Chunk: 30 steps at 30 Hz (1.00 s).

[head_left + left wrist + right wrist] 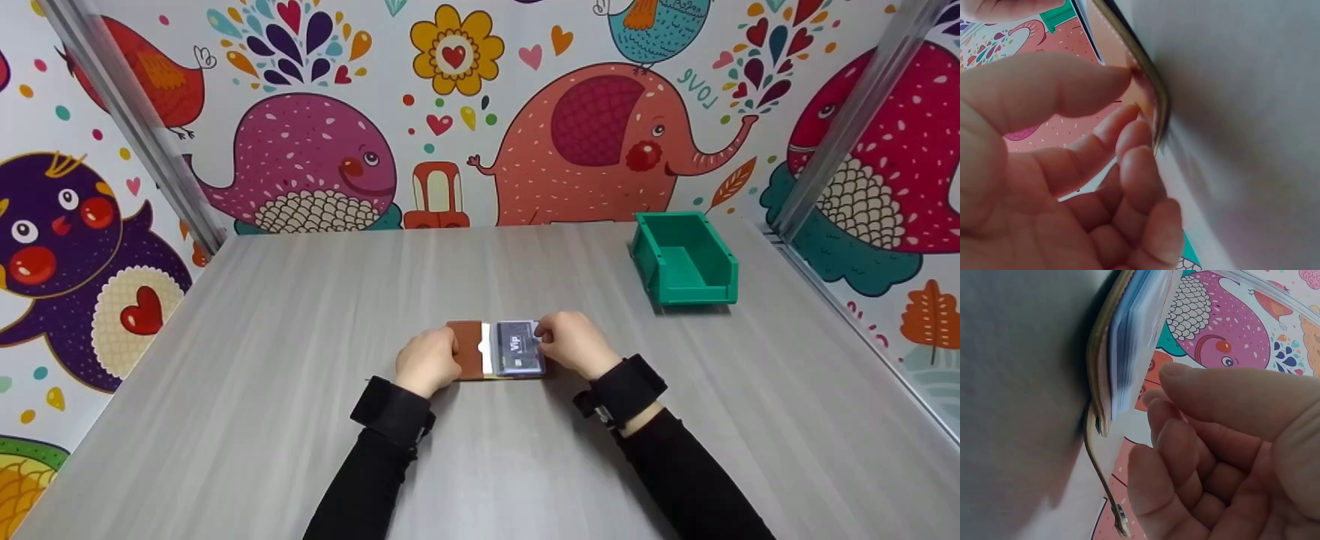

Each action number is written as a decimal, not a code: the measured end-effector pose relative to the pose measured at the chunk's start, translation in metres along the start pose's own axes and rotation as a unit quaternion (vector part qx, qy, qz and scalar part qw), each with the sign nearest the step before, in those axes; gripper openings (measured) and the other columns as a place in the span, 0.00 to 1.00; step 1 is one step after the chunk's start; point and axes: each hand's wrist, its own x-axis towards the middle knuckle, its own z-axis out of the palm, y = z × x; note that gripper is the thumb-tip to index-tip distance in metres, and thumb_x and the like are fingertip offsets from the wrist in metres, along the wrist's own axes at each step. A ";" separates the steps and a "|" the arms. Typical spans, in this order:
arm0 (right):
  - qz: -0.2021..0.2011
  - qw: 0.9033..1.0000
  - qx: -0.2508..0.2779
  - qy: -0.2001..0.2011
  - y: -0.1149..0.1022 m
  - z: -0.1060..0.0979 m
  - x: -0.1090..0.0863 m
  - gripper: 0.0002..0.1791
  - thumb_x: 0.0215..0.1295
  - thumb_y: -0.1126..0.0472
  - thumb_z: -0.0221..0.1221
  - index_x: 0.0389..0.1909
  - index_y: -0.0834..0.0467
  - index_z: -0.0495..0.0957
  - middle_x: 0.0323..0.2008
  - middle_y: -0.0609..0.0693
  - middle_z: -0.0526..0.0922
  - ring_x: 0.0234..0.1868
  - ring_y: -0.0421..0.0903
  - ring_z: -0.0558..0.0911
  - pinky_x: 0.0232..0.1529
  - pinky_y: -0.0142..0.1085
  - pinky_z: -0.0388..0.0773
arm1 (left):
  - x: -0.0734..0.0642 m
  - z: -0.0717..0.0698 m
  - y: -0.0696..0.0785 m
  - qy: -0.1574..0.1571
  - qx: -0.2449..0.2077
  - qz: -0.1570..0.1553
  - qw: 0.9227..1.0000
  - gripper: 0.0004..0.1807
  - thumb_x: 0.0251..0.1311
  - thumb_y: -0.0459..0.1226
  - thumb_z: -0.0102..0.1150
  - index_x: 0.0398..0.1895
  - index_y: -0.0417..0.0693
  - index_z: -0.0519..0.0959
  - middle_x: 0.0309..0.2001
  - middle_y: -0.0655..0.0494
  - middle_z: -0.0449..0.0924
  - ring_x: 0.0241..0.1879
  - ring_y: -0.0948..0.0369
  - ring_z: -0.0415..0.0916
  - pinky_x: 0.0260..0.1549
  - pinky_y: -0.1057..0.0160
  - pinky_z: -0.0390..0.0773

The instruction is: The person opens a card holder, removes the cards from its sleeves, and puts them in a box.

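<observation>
Brown leather-look card wallet [469, 356]: open on the table, between both hands.
Clear plastic card sleeves [519, 349]: wallet's right side, dark "Vip" card uppermost.
Left hand [426, 361]: fingers curled, pinching the wallet's left edge.
Right hand [579, 345]: fingers curled at the sleeves' right edge; cannot tell whether it pinches one.
Grey wood-grain table [300, 315]: beneath the wallet.
Green plastic bin [697, 295]: far right.

Long black sleeves [360, 484] are worn with black wristbands [628, 390].
</observation>
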 end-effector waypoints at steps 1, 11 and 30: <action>0.002 1.000 -0.002 -0.001 0.000 0.000 0.000 0.07 0.53 0.70 0.67 0.35 0.65 0.85 0.24 0.50 0.79 0.28 0.48 0.76 0.34 0.42 0.74 | 0.000 0.000 0.000 0.000 0.001 0.000 1.000 0.10 0.45 0.29 0.65 0.33 0.44 0.79 0.35 0.49 0.81 0.36 0.48 0.79 0.34 0.49 0.77; -0.003 1.000 -0.013 -0.014 -0.001 0.003 0.001 0.10 0.53 0.69 0.68 0.38 0.65 0.85 0.24 0.49 0.77 0.28 0.47 0.74 0.33 0.41 0.73 | -0.001 0.001 0.000 0.001 0.003 0.000 1.000 0.09 0.47 0.29 0.66 0.33 0.44 0.79 0.35 0.49 0.81 0.36 0.48 0.79 0.34 0.49 0.77; -0.001 1.000 -0.021 -0.019 -0.004 0.006 0.001 0.12 0.51 0.69 0.69 0.39 0.65 0.86 0.30 0.53 0.83 0.31 0.49 0.77 0.37 0.44 0.75 | 0.000 0.000 -0.001 0.001 0.002 0.002 1.000 0.09 0.45 0.29 0.65 0.31 0.45 0.78 0.32 0.51 0.80 0.34 0.49 0.79 0.33 0.49 0.77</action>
